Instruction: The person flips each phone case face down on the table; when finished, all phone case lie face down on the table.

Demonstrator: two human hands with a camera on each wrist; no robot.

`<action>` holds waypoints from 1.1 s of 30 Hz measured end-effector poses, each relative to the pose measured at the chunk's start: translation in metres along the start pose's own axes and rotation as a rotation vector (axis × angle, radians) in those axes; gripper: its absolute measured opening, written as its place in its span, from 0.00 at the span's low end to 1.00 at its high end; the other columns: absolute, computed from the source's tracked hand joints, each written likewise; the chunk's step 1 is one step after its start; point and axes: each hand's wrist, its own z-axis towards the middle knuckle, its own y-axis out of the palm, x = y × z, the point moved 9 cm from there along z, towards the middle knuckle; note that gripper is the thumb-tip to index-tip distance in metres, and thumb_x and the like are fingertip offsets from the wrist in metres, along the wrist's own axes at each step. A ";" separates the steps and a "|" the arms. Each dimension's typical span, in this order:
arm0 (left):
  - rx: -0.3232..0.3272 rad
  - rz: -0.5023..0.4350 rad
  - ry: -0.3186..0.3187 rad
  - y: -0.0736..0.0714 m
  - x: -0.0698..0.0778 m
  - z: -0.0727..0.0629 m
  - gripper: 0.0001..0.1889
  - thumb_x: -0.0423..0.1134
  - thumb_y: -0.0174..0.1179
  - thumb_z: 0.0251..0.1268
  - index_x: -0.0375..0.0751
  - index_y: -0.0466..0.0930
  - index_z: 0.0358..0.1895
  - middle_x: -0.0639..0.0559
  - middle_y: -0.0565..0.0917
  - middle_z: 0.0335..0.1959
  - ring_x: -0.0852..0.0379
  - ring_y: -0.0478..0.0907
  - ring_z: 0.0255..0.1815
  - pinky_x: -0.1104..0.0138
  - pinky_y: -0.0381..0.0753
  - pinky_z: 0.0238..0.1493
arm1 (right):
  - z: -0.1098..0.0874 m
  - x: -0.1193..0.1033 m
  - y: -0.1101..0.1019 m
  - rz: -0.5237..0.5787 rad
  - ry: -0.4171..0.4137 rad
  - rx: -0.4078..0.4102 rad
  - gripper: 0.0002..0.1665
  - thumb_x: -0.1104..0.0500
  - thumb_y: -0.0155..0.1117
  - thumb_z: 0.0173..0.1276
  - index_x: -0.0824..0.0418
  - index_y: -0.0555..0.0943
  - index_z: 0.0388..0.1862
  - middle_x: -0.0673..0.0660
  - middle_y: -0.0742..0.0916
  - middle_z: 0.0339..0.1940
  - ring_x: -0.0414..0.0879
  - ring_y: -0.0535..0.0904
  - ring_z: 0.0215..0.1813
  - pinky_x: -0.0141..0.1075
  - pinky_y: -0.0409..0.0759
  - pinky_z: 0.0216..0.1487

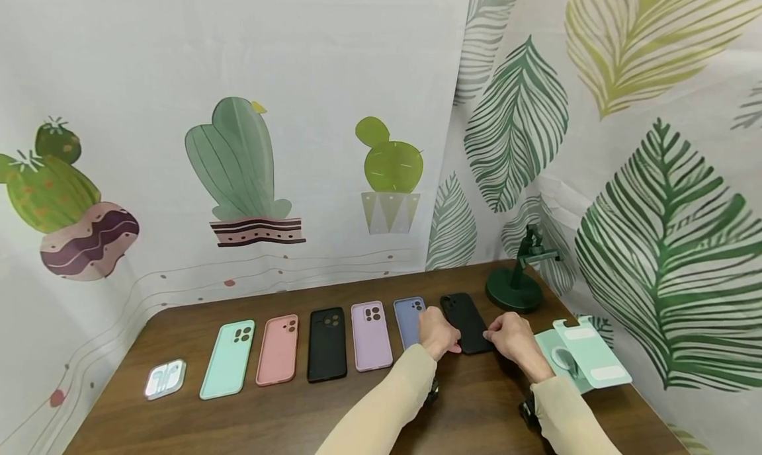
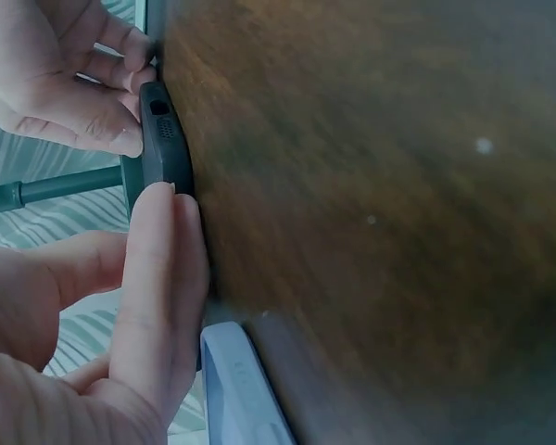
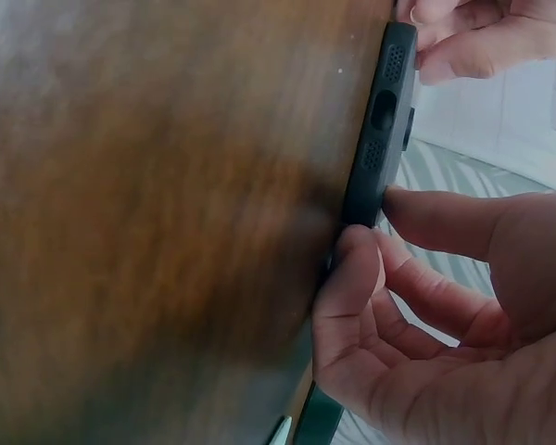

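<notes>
Your left hand [image 1: 438, 334] pinches the black case [image 1: 467, 323] along its left edge and your right hand [image 1: 516, 340] pinches its lower right corner, with the case lying on the table [image 1: 268, 423] between the blue case [image 1: 407, 317] and the stand [image 1: 516, 293]. Because both grips sit at the near end, uneven pulling could twist it out of your fingertips. Drift left and your knuckles may nudge the blue case; swing the far end right and it might knock the stand's base.
</notes>
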 end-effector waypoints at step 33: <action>0.037 0.221 0.257 -0.100 -0.012 -0.017 0.25 0.26 0.74 0.57 0.40 0.73 0.07 0.51 0.76 0.03 0.62 0.71 0.03 0.71 0.71 0.12 | -0.027 -0.081 0.039 0.100 -0.227 0.057 0.12 0.56 0.77 0.70 0.65 0.91 0.44 0.56 0.93 0.36 0.48 0.87 0.38 0.45 0.87 0.40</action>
